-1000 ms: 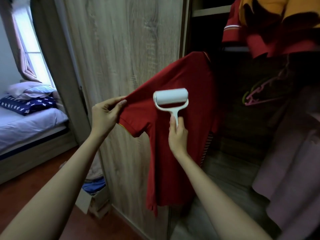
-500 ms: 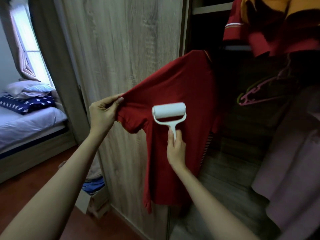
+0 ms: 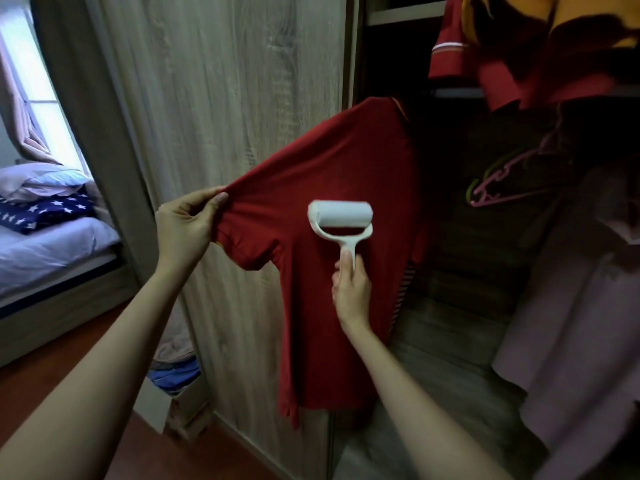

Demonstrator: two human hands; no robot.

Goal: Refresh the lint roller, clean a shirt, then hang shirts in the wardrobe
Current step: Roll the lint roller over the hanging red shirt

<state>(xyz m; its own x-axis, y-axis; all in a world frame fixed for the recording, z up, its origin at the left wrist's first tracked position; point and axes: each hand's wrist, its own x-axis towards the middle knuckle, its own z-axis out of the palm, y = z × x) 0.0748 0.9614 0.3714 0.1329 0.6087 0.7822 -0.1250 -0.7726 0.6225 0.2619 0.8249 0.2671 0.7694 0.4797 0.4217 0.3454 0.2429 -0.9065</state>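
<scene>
Left hand (image 3: 183, 225) pinches the end of the sleeve of the red shirt (image 3: 332, 244) and pulls it out to the side. Right hand (image 3: 350, 292) is wrapped around the white handle of the lint roller (image 3: 341, 220), and the white roll lies flat on the chest of the shirt. That shirt hangs at the edge of the wooden wardrobe door (image 3: 225, 98). Inside the dark wardrobe, pink hangers (image 3: 498, 188) show, though it is hard to see what they hang on. More red and yellow shirts (image 3: 519, 46) hang up high. Far to the left sits a bed (image 3: 45, 244).
</scene>
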